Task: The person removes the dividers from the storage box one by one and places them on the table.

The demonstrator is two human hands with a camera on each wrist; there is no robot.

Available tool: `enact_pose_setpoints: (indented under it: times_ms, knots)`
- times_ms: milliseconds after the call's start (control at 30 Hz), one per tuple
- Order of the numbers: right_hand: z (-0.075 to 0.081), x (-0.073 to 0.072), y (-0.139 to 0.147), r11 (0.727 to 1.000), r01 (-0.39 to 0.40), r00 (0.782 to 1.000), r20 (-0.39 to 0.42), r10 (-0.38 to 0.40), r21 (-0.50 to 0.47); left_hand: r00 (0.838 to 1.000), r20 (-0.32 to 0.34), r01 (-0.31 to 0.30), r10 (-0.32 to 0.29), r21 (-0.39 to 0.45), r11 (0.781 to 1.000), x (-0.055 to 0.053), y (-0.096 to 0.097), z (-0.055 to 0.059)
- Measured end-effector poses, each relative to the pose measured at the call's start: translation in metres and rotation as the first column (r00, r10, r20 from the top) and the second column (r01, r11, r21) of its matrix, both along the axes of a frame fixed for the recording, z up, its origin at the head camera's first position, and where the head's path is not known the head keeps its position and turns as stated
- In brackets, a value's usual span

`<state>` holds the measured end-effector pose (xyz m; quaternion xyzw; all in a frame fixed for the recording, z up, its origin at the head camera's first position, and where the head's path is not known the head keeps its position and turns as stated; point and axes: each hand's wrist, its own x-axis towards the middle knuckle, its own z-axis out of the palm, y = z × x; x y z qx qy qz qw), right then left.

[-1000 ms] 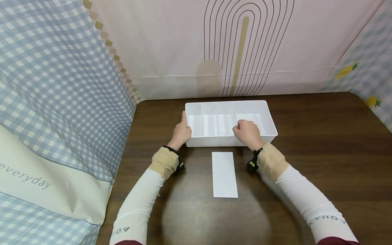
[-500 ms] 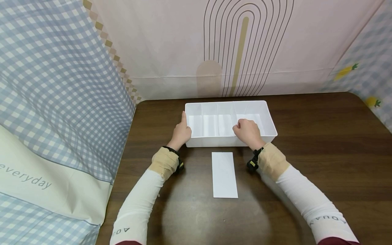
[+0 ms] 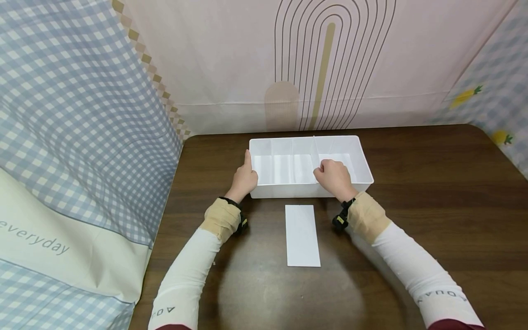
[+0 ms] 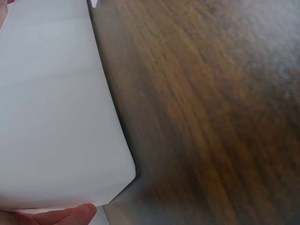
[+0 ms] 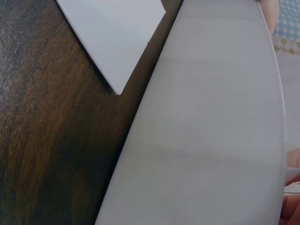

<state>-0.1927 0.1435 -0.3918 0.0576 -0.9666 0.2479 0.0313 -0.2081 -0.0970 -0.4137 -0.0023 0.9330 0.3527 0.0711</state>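
A white plastic organizer box (image 3: 288, 190) with thin upright dividers stands on the table. My left hand (image 3: 243, 179) holds its left end, the index finger straight along the outside of the end wall and the thumb at the rim. In the left wrist view, fingertips (image 4: 79, 216) lie against that end wall. My right hand (image 3: 335, 179) reaches over the front rim and pinches a thin white divider (image 5: 293, 175) between thumb and fingers. The divider's far top corner pokes just above the back rim. The curled hand hides its near end.
A loose white rectangular panel (image 3: 302, 236) lies flat on the dark wooden table (image 3: 433, 192), in front of the box and between the forearms. A patterned cloth (image 3: 227, 68) hangs behind the table, and a checked curtain (image 3: 90, 114) hangs at the left.
The right hand has risen very slightly, and the divider's far corner now shows a little above the back rim. The left hand, box and loose panel stay put.
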Motion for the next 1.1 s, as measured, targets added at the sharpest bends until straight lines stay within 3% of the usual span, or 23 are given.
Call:
enact_pose_setpoints:
  times_ms: [1100]
  knots:
    - [0.0028, -0.0007, 0.0007, 1.000, 0.003, 0.999, -0.050, -0.003, -0.003, 1.000, 0.010, -0.011, 0.011, 0.009, 1.000, -0.0009, 0.0003, -0.0008]
